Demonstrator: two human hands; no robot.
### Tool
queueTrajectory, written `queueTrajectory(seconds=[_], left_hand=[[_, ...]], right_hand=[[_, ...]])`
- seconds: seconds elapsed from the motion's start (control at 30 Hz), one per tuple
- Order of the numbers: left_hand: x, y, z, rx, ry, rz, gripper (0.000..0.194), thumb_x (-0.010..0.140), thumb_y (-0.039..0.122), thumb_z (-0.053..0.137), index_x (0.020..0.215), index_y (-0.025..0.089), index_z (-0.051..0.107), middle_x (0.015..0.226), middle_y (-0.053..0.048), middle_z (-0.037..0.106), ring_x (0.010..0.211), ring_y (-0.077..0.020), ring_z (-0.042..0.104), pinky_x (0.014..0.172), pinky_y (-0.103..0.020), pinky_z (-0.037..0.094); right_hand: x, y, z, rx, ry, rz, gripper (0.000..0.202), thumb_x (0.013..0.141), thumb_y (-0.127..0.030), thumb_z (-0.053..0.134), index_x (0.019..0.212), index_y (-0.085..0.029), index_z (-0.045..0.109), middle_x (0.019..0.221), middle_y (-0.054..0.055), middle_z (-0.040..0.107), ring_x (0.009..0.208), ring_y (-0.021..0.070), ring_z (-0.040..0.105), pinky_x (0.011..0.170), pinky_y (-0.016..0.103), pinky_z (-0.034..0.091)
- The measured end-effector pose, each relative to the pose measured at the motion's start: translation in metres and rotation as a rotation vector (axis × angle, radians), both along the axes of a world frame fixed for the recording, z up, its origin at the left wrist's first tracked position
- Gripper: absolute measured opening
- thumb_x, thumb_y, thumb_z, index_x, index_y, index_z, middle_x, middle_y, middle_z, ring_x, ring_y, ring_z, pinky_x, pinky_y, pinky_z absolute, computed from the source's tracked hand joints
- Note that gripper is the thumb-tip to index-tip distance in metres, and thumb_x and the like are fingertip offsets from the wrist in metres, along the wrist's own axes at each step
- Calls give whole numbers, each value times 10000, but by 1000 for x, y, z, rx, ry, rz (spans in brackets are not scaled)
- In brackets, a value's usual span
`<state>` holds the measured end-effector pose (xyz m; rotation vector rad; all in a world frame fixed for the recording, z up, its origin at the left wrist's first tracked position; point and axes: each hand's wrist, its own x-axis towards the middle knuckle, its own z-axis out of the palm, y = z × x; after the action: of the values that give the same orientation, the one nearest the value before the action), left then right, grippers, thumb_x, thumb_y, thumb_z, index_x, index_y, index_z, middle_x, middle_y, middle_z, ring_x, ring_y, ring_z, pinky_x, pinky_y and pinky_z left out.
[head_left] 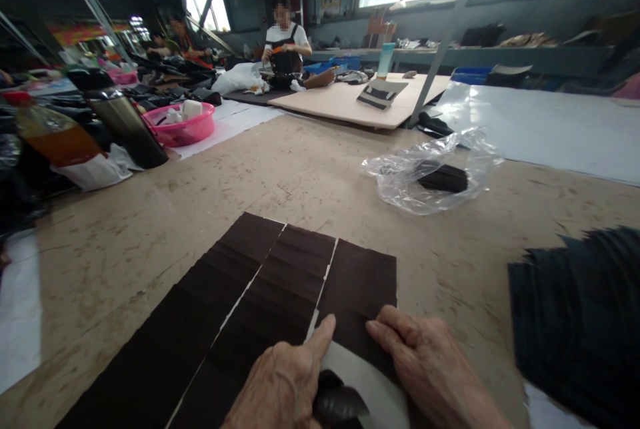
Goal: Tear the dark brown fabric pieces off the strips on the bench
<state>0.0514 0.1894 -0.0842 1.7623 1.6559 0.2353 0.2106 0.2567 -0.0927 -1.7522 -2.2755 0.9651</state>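
Note:
Dark brown sheet pieces lie overlapped in three rows, with thin white lines between the rows. My left hand rests at the near end, its index finger stretched out beside the white line and touching the right-hand row. Its other fingers are mostly hidden. My right hand pinches the right edge of the dark brown piece between thumb and fingers. Between my hands show a pale grey surface and a shiny dark object whose kind I cannot make out.
A dark stack of sheets stands at right. Farther off lies a clear plastic bag around a dark bundle. A pink basin, a metal flask and a bottle are at left. A person works across the table.

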Motion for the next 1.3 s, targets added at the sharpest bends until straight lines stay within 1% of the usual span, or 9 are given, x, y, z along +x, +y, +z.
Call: queueTrajectory(seconds=[0.07,0.33,0.43,0.57,0.67,0.83,1.0,1.13,1.3], left_hand=[[1,0,1,-28,7,-8,700,622,90,416,1304,38,265,581,-103,641,493,-236,582,459,-277,358],[-1,0,-1,-74,85,-22,709,611,75,422,1305,87,279,593,-69,646,522,-218,599,502,-275,425],[2,0,1,-73,126,-32,709,617,68,410,1311,83,262,632,-77,657,568,-220,606,553,-289,444],[3,1,1,-95,163,-48,772,573,70,436,1316,53,227,735,-130,676,662,-263,621,619,-336,466],[3,2,1,-121,176,-25,754,576,81,448,1309,87,268,768,-122,685,725,-262,627,673,-323,471],[2,-8,-1,-70,166,10,729,598,87,436,1310,131,282,866,-107,670,803,-249,609,767,-310,442],[-1,-20,-10,80,156,-27,708,650,43,322,1339,87,163,948,-124,632,833,-220,577,812,-324,416],[0,-20,-10,63,184,-59,652,680,69,311,1322,37,198,934,-149,622,801,-227,570,789,-340,425],[2,-17,-4,16,220,-41,716,624,28,322,1326,61,187,997,-157,607,840,-243,566,781,-366,425]], right_hand=[[0,1,-1,-3,-8,4,291,729,-372,322,481,-221,308,445,-33,346,448,129,381,447,234,251],[-1,3,-3,-16,-1,-5,287,704,-375,338,464,-218,324,440,-24,382,444,136,395,453,246,246],[-1,2,-2,0,-1,-72,290,702,-386,356,464,-220,374,445,-13,426,463,149,425,460,251,260],[6,-2,-5,32,25,-180,287,715,-409,380,521,-219,475,479,-12,506,502,152,485,473,239,298],[15,-6,-7,49,72,-208,273,719,-393,379,550,-219,503,466,-34,508,475,127,491,461,212,320],[22,-11,-7,96,105,-245,256,682,-409,410,562,-219,534,465,-38,522,470,125,499,462,208,326],[20,-12,-11,122,77,-298,239,670,-377,420,503,-220,491,434,-36,486,453,132,477,454,224,310],[19,-10,-14,113,41,-315,210,662,-337,438,496,-223,498,418,-36,473,445,134,467,442,226,305],[17,-6,-16,125,-10,-340,163,639,-297,484,495,-225,504,415,-34,512,430,138,487,396,217,296]])
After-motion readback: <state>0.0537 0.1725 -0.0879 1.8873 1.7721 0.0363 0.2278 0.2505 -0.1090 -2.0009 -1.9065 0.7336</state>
